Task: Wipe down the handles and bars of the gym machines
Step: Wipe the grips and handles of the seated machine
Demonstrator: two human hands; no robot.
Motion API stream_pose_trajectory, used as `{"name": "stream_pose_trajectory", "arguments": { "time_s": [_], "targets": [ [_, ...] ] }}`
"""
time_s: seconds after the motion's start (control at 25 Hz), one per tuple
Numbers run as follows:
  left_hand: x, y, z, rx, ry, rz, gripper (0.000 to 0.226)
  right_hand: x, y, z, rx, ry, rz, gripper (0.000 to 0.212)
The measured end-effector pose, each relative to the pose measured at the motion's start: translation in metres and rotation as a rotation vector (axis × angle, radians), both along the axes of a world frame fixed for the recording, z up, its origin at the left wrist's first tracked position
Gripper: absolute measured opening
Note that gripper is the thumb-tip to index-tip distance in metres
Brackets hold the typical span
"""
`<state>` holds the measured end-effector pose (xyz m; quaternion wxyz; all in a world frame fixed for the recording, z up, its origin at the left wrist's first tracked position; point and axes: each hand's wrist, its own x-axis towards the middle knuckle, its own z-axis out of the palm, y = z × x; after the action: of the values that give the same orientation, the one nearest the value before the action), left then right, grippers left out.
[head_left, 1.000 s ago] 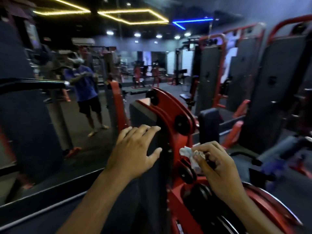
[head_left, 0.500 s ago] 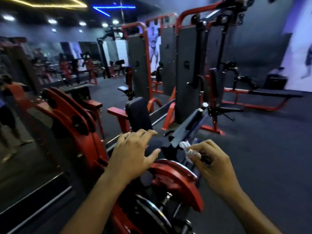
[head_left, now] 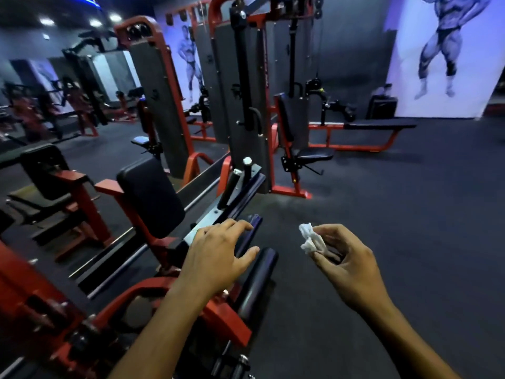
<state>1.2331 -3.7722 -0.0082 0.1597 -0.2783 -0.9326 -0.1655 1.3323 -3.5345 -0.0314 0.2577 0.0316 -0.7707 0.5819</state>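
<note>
The right hand pinches a crumpled white tissue, just right of the black padded bar, whose length runs near-to-far. The left hand, fingers relaxed, hovers nearer it.

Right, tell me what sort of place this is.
A commercial gym. Red-framed weight-stack machines stand in a row, a padded bench sits beyond them, and bodybuilder murals cover the walls. The right hand pinches a white wipe.

Dim, bluish gym under small ceiling spotlights (soft motion blur, wide-angle bending at edges)
</note>
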Motion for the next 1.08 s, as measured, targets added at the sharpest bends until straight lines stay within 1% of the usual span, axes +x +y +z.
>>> {"name": "stream_pose_trajectory", "arguments": {
  "time_s": [0.08,0.24,0.44,0.52,0.6,0.68,0.76,0.96,1.08],
  "targets": [
    [-0.021,0.022,-0.008,-0.002,-0.025,-0.016,0.051,-0.014,0.023,-0.008,-0.021,-0.044,-0.024,0.027],
    [-0.075,0.051,-0.039,0.053,-0.098,-0.024,0.05,-0.06,0.053,-0.03,0.029,-0.096,-0.087,0.021],
    [-0.152,0.097,-0.093,0.148,-0.259,-0.002,0.032,-0.156,0.089,-0.059,0.186,-0.177,-0.078,0.017],
    [-0.18,0.112,-0.102,0.193,-0.325,0.014,0.03,-0.188,0.108,-0.062,0.278,-0.234,-0.048,0.022],
    [-0.213,0.126,-0.108,0.235,-0.354,0.035,0.032,-0.217,0.133,-0.061,0.345,-0.263,-0.051,0.034],
    [-0.248,0.142,-0.114,0.3,-0.364,0.059,0.037,-0.25,0.162,-0.061,0.338,-0.269,-0.086,0.042],
    [-0.279,0.159,-0.12,0.334,-0.372,0.082,0.039,-0.275,0.184,-0.063,0.29,-0.259,-0.106,0.044],
    [-0.354,0.203,-0.132,0.397,-0.365,0.158,0.033,-0.352,0.228,-0.086,0.239,-0.224,-0.056,0.029],
    [-0.398,0.229,-0.138,0.472,-0.343,0.284,0.018,-0.418,0.267,-0.093,0.182,-0.212,0.037,0.024]
  ]
}}
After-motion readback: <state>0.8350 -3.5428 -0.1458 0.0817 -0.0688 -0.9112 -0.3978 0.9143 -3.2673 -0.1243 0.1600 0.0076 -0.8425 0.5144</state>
